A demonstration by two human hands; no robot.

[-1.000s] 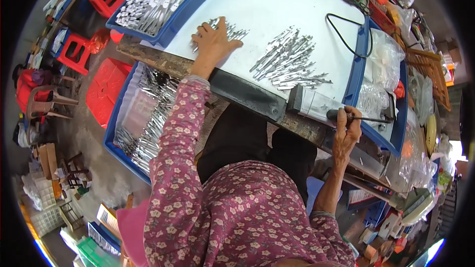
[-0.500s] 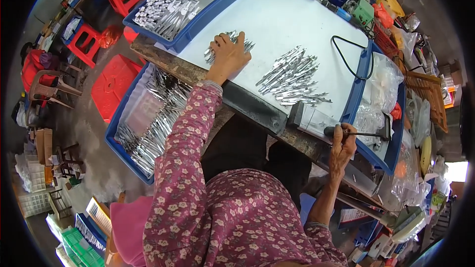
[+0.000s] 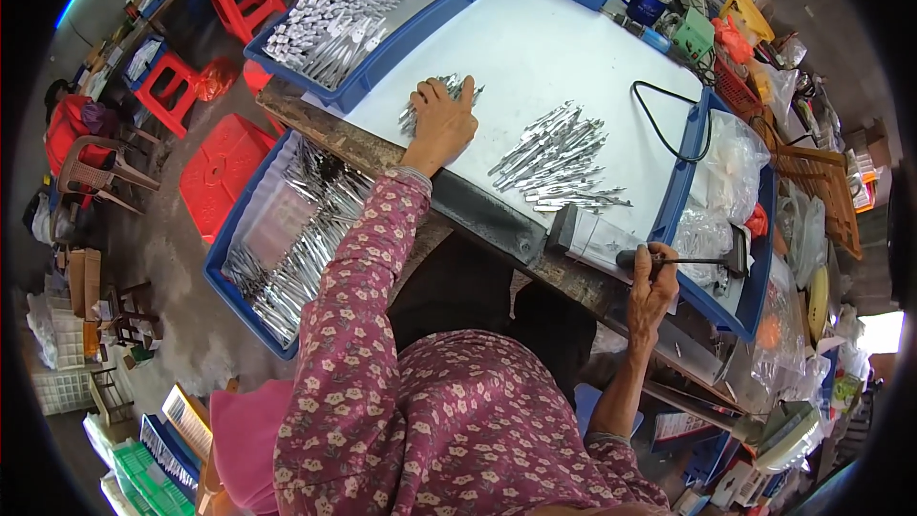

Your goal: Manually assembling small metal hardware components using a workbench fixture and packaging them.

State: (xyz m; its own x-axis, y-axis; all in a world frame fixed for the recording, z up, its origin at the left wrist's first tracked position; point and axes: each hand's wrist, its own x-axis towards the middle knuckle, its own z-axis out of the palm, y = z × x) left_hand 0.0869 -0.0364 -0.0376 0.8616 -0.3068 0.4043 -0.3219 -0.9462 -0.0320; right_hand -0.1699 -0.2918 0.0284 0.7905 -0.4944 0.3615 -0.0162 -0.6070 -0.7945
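Note:
My left hand rests over a small pile of slender silver metal pieces on the white tabletop. Its fingers are apart and bent down at the pile; their tips are partly hidden. My right hand is closed round a small hammer near the table's front edge. The hammer has a dark grip, a thin shaft and a dark block-like head pointing right. Left of that hand sits a dark metal block with a light plate. A larger fanned heap of similar metal pieces lies between my hands.
A blue tray of metal pieces stands at the far left, another blue tray below the table edge. On the right, a blue tray holds clear plastic bags. A black cable loop lies beside it. Red stools stand on the floor.
The view has shifted slightly. My left hand stays over the small pile, with its fingers a little rearranged. My right hand keeps its hold on the hammer.

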